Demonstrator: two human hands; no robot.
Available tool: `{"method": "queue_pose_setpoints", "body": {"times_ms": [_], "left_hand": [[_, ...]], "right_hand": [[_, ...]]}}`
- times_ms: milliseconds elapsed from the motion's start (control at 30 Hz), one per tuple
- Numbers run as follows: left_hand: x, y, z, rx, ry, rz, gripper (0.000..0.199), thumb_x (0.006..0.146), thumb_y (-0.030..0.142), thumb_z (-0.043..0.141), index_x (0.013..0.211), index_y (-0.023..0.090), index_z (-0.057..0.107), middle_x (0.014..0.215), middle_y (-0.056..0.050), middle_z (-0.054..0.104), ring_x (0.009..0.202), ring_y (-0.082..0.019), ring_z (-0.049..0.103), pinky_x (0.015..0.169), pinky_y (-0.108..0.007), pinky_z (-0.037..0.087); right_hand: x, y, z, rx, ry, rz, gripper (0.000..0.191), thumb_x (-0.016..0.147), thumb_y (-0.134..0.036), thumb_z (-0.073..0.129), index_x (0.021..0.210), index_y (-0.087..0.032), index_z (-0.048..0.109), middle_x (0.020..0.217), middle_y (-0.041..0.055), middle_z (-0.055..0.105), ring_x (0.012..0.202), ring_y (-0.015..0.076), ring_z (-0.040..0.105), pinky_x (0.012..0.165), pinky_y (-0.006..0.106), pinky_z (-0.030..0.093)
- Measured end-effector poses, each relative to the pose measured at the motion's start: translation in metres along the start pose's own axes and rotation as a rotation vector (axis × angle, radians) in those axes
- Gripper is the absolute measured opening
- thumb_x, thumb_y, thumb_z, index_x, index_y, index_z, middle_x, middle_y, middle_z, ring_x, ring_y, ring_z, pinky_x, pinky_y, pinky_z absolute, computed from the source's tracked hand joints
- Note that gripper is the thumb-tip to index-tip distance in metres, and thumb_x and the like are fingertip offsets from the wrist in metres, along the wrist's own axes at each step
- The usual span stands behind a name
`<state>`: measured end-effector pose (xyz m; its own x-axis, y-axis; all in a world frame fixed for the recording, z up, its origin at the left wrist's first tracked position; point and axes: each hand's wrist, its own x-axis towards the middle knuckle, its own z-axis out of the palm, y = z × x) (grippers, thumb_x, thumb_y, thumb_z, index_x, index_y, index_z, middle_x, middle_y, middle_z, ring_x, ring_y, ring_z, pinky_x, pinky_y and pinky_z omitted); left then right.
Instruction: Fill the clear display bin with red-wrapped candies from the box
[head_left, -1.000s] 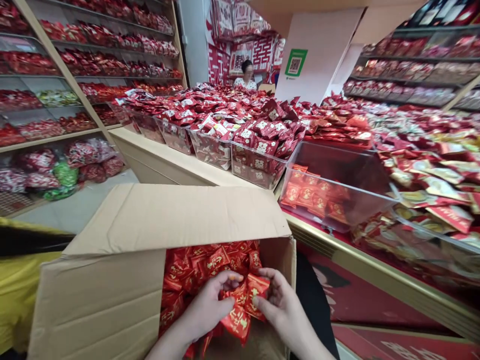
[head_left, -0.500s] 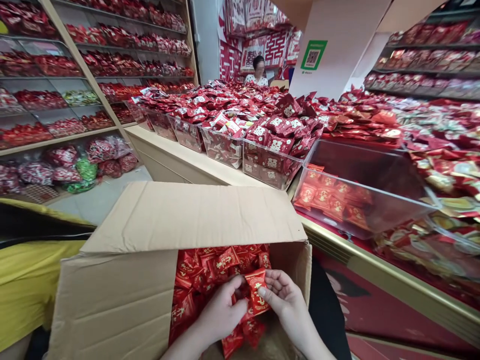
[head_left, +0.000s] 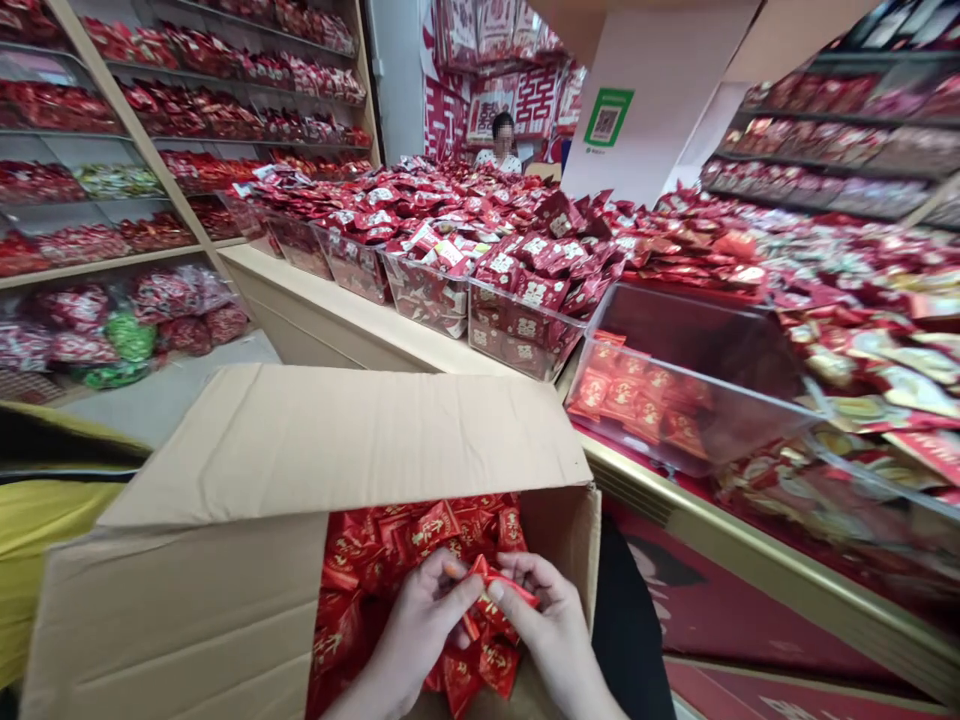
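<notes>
A cardboard box (head_left: 202,600) stands low in front of me, filled in part with small red sachets with gold writing (head_left: 345,560). Over its opening, my left hand (head_left: 424,615) and my right hand (head_left: 551,610) pinch one red sachet (head_left: 517,588) between thumbs and fingers. That sachet is bent, with a peak sticking up between the two thumbs. Several more red sachets (head_left: 499,660) lie just beneath my hands inside the box. My fingers cover part of the held one.
A clear bin (head_left: 750,400) holding red sachets stands on the counter at right. Filled clear bins (head_left: 517,345) line the counter's edge (head_left: 337,315). Shelves of packets (head_left: 195,110) rise at left. A person (head_left: 501,145) is behind the counter. One box flap (head_left: 345,440) slants over the opening.
My left hand has come up to the sachet and now grips it along with my right. The sachet has gone from flat and upright to bent. The view has shifted slightly right.
</notes>
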<state>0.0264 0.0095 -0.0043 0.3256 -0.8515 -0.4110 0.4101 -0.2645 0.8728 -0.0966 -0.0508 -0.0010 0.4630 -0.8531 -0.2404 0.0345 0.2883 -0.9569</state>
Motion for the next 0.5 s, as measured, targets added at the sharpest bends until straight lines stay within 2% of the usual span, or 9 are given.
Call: {"method": "queue_pose_setpoints", "body": {"times_ms": [67,133,233,300,400,467,500], "left_hand": [[0.000,0.003,0.001,-0.070,0.009,-0.003,0.034,0.066,0.042,0.066,0.066,0.019,0.041,0.056,0.009,0.046,0.045,-0.005,0.044,0.041,-0.015,0.039],[0.000,0.006,0.001,-0.043,-0.012,-0.003,0.032,0.066,0.043,0.066,0.072,0.019,0.045,0.061,0.008,0.051,0.045,-0.005,0.044,0.038,-0.015,0.038],[0.000,0.009,0.001,0.090,-0.064,-0.001,0.040,0.062,0.047,0.068,0.088,0.020,0.051,0.060,0.005,0.053,0.043,-0.007,0.045,0.028,-0.013,0.030],[-0.002,0.009,0.002,0.078,-0.071,-0.009,0.044,0.061,0.050,0.067,0.089,0.020,0.053,0.055,0.005,0.053,0.043,-0.008,0.046,0.027,-0.013,0.028],[-0.005,0.007,0.006,-0.035,-0.041,-0.017,0.039,0.061,0.051,0.067,0.080,0.020,0.053,0.050,0.007,0.053,0.036,-0.005,0.040,0.030,-0.013,0.030],[-0.006,0.006,0.007,-0.115,-0.030,-0.039,0.038,0.060,0.051,0.068,0.079,0.021,0.052,0.051,0.007,0.054,0.035,-0.005,0.041,0.033,-0.015,0.033],[-0.006,0.005,0.006,-0.165,-0.026,-0.056,0.039,0.059,0.051,0.069,0.079,0.021,0.053,0.053,0.006,0.056,0.039,-0.007,0.045,0.034,-0.016,0.034]], "right_hand": [[0.001,-0.001,0.001,0.088,-0.011,0.051,0.037,0.062,-0.036,0.072,0.088,-0.017,0.054,0.070,-0.0019,0.056,0.058,0.0090,0.051,0.056,0.022,0.043],[0.002,-0.005,-0.001,0.127,-0.095,0.099,0.035,0.062,-0.038,0.072,0.081,-0.017,0.051,0.065,-0.0038,0.053,0.051,0.0061,0.046,0.050,0.019,0.039],[0.002,-0.010,-0.005,0.123,-0.188,0.073,0.032,0.063,-0.033,0.073,0.079,-0.016,0.050,0.065,-0.0043,0.052,0.053,0.0052,0.045,0.052,0.018,0.037],[0.001,-0.008,-0.004,0.161,-0.190,0.057,0.034,0.062,-0.031,0.074,0.083,-0.017,0.051,0.068,-0.0039,0.054,0.054,0.0055,0.046,0.053,0.018,0.037],[-0.002,-0.001,0.002,0.233,-0.131,0.084,0.034,0.063,-0.037,0.072,0.082,-0.017,0.052,0.065,-0.0030,0.055,0.049,0.0054,0.045,0.050,0.019,0.038],[-0.006,-0.008,0.004,0.201,-0.095,0.047,0.030,0.065,-0.041,0.069,0.078,-0.017,0.054,0.064,-0.0017,0.055,0.050,0.0070,0.048,0.051,0.021,0.041],[-0.009,-0.019,0.003,0.136,-0.064,-0.031,0.027,0.067,-0.040,0.067,0.077,-0.018,0.056,0.067,-0.0004,0.057,0.055,0.0093,0.051,0.054,0.022,0.043]]}}
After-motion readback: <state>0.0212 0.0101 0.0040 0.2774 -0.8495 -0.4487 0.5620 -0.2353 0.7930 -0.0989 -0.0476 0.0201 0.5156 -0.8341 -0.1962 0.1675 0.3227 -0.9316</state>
